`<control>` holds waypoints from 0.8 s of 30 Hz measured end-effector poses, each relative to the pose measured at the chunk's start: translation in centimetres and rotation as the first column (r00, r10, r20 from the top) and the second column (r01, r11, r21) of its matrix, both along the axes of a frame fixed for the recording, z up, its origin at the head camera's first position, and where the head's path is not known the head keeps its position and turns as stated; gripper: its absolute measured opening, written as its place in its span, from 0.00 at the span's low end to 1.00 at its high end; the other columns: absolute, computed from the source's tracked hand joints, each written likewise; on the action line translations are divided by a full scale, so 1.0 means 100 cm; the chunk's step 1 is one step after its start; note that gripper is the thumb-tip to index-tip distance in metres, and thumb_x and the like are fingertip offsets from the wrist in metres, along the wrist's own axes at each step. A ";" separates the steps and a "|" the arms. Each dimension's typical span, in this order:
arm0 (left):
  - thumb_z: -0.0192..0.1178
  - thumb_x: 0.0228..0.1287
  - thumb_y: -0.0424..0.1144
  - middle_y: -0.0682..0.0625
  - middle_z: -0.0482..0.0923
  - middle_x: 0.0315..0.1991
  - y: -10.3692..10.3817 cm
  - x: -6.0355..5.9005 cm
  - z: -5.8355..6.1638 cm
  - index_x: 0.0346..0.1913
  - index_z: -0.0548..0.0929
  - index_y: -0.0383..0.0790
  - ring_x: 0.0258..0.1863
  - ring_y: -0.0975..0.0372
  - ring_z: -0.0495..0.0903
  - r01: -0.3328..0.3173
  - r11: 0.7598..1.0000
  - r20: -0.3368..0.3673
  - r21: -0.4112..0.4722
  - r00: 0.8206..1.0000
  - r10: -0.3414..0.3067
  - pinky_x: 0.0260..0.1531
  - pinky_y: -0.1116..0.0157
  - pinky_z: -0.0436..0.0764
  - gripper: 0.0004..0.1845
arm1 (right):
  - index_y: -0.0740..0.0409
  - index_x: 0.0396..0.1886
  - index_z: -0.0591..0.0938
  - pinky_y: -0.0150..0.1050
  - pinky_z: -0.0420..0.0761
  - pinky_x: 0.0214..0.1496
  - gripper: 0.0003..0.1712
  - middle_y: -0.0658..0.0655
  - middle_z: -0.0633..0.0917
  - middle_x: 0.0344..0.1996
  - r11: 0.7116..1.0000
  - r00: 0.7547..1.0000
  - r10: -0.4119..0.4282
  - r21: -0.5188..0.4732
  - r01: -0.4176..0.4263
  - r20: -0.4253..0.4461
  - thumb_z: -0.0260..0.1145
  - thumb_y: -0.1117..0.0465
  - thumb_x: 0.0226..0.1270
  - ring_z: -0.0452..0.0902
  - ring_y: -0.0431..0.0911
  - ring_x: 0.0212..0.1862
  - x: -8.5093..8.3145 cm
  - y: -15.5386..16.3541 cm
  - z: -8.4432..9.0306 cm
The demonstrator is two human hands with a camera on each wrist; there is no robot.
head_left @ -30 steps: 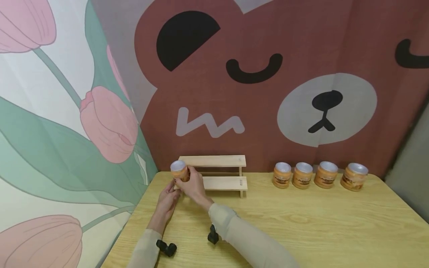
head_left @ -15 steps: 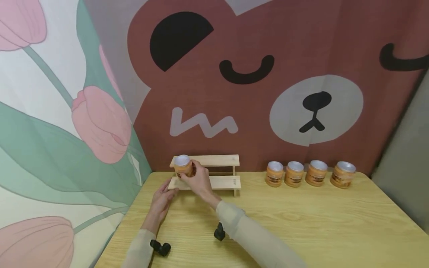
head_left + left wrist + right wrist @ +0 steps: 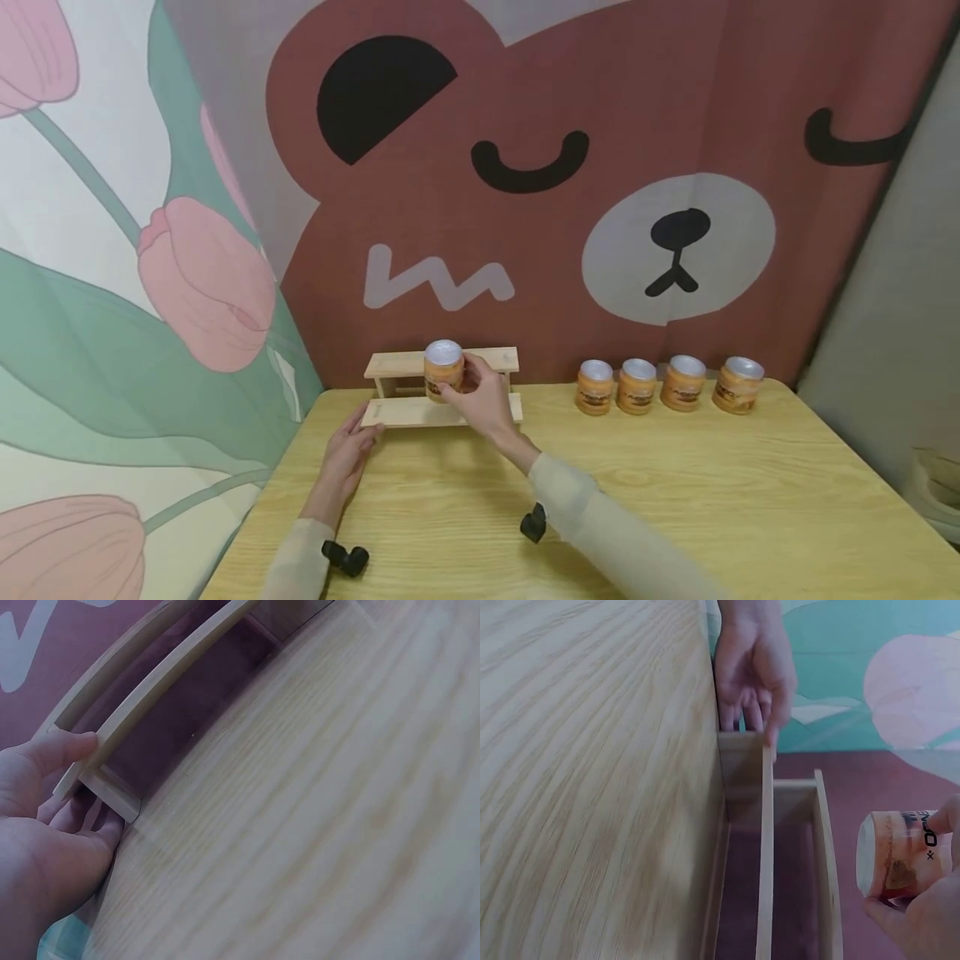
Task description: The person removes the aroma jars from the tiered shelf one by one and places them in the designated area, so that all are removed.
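My right hand (image 3: 486,398) grips an orange jar with a pale lid (image 3: 444,367), its thumb and fingers round the side. In the right wrist view the jar (image 3: 900,855) hangs upright above the small two-step wooden shelf (image 3: 767,847), apart from it. At the shelf's left end my left hand (image 3: 349,454) holds the lower step (image 3: 420,413). The left wrist view shows its thumb (image 3: 71,748) on that step's front edge and its other fingers curled underneath, partly hidden by the wood.
Several similar orange jars (image 3: 637,387) stand in a row at the back right of the wooden table (image 3: 637,483). Behind the table hangs a cloth with a bear print (image 3: 540,267), and a tulip-print cloth (image 3: 210,283) covers the left side.
The right hand has carried the jar rightward from the shelf's left end to above its middle. The left hand stays at the shelf's left end. The head view has shifted slightly right.
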State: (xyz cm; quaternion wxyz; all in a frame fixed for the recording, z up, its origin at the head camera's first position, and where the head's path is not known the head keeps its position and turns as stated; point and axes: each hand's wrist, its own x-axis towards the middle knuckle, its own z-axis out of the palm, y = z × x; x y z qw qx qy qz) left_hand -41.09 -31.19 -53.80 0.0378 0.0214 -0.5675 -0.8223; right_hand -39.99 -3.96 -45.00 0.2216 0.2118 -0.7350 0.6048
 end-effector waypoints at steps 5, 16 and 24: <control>0.61 0.67 0.22 0.45 0.57 0.78 -0.001 0.000 0.000 0.81 0.57 0.39 0.39 0.69 0.74 0.011 1.000 -0.007 0.009 1.000 -0.011 0.30 0.75 0.70 0.42 | 0.62 0.65 0.78 0.44 0.84 0.49 0.33 0.60 0.86 0.50 0.997 1.000 -0.026 -0.067 0.027 0.016 0.78 0.64 0.60 0.84 0.51 0.50 0.006 0.032 -0.001; 0.61 0.68 0.22 0.42 0.59 0.75 -0.003 0.010 0.003 0.81 0.55 0.41 0.34 0.68 0.71 0.058 0.998 0.026 0.032 0.998 -0.059 0.30 0.73 0.70 0.43 | 0.70 0.66 0.75 0.50 0.81 0.55 0.36 0.69 0.83 0.54 0.988 0.990 -0.113 -0.095 0.121 0.086 0.77 0.70 0.56 0.80 0.59 0.56 0.016 0.103 -0.021; 0.60 0.69 0.22 0.41 0.59 0.75 -0.002 0.010 0.005 0.81 0.55 0.41 0.29 0.68 0.67 0.057 0.998 0.011 0.020 0.998 -0.057 0.26 0.73 0.67 0.42 | 0.72 0.66 0.74 0.49 0.81 0.54 0.36 0.71 0.81 0.55 0.983 0.980 -0.175 -0.039 0.179 0.097 0.76 0.70 0.58 0.79 0.61 0.58 0.012 0.140 -0.034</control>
